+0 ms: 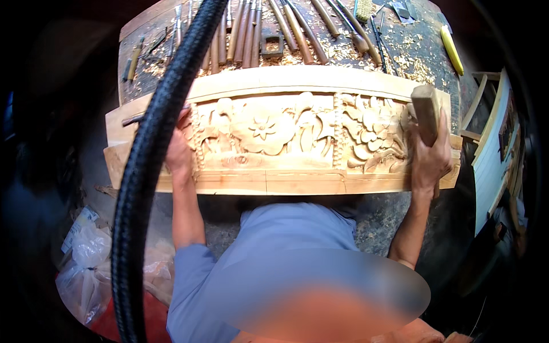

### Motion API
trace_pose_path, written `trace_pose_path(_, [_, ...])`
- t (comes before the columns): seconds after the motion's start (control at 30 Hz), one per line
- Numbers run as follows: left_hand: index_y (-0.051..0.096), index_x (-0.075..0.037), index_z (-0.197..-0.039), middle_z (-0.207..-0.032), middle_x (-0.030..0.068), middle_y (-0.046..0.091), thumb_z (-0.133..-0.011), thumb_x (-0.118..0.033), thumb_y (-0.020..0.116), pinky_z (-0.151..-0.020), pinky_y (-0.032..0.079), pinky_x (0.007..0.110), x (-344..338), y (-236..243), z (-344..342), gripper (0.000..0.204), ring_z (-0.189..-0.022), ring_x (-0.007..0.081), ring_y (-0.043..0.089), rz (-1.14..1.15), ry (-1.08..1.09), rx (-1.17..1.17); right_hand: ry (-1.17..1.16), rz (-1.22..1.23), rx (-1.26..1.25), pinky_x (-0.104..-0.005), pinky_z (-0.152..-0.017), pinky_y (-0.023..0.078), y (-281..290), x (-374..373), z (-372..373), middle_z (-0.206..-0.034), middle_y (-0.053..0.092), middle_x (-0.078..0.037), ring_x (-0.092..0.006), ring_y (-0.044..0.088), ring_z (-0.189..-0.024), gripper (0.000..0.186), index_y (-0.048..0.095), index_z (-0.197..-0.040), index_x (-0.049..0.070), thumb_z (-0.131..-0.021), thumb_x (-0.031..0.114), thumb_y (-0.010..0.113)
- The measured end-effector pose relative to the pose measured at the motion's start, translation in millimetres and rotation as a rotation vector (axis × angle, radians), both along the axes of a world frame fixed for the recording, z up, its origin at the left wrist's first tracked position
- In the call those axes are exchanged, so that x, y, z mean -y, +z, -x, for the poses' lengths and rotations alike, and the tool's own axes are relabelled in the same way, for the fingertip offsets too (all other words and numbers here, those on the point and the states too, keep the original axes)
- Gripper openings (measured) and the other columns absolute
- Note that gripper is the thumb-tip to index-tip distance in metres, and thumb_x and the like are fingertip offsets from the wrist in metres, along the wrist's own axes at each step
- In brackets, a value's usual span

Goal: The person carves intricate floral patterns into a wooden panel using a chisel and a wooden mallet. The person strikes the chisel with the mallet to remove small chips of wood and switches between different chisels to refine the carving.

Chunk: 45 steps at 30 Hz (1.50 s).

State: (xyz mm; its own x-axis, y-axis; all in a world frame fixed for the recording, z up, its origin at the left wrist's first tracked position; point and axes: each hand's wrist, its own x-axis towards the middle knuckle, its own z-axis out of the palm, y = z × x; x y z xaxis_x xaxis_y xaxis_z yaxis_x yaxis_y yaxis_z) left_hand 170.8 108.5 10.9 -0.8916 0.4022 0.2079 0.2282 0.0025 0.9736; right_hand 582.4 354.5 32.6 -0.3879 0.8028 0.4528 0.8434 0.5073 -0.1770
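Note:
A pale wooden panel [266, 183] with carved flowers and leaves lies along the workbench's near edge. My left hand [178, 150] is at the panel's left part, fingers closed on a slim chisel [132, 120], partly hidden by a thick black braided hose crossing the view. My right hand [432, 157] grips a squared wooden mallet [425, 108] upright over the panel's right end, beside the carved leaves.
Chisels [246, 40], a small dark frame [271, 46], a brush [363, 10], a yellow object [452, 50] and shavings cover the bench [140, 88]. Plastic bags [86, 280] lie lower left; wooden frames and boards [486, 171] lean at right.

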Motion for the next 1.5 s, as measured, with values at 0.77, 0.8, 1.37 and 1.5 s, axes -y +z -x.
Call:
trace_pose_path(0.77, [0.071,0.001,-0.104,-0.101,0.0107,0.074,-0.097,0.002,0.070,-0.087,0.059,0.029,-17.6,18.7,-15.1,0.007,-0.090,0.0159,0.072,-0.028,-0.244,0.001,0.085,0.050,-0.034,-0.0433,-0.099,0.051,-14.1,14.0,9.4,-0.129,0.068,-0.018,-0.0385,0.066,-0.116,0.050,0.060,-0.139,0.005,-0.097,0.030,0.068])
trace_pose_path(0.8, [0.072,0.001,-0.102,-0.100,0.0105,0.074,-0.096,0.001,0.071,-0.086,0.059,0.029,-23.0,28.1,-13.7,0.006,-0.090,0.0157,0.072,-0.029,-0.307,-0.003,0.081,0.042,-0.031,-0.0432,-0.099,0.051,-16.3,13.0,7.9,-0.128,0.068,-0.018,-0.0383,0.066,-0.116,0.050,0.060,-0.139,0.005,-0.096,0.030,0.069])
trace_pose_path(1.37, [0.081,-0.008,-0.105,-0.089,0.0005,0.079,-0.091,-0.013,0.080,-0.077,0.057,0.022,-162.4,-18.4,5.8,0.014,-0.084,0.0063,0.072,0.108,-0.511,-0.217,0.039,-0.061,-0.009,-0.0415,-0.090,0.055,-18.1,17.6,9.7,-0.122,0.071,-0.014,-0.0348,0.070,-0.105,0.052,0.062,-0.136,0.011,-0.091,0.034,0.076])
trace_pose_path(1.5, [0.078,-0.004,-0.099,-0.082,0.0047,0.078,-0.091,-0.012,0.078,-0.066,0.053,0.024,-163.7,-21.8,9.5,0.012,-0.072,0.0068,0.071,0.162,-0.585,-0.351,0.029,-0.058,-0.002,-0.0408,-0.089,0.055,-17.5,18.8,9.2,-0.121,0.071,-0.014,-0.0335,0.070,-0.105,0.053,0.063,-0.136,0.010,-0.091,0.037,0.075])
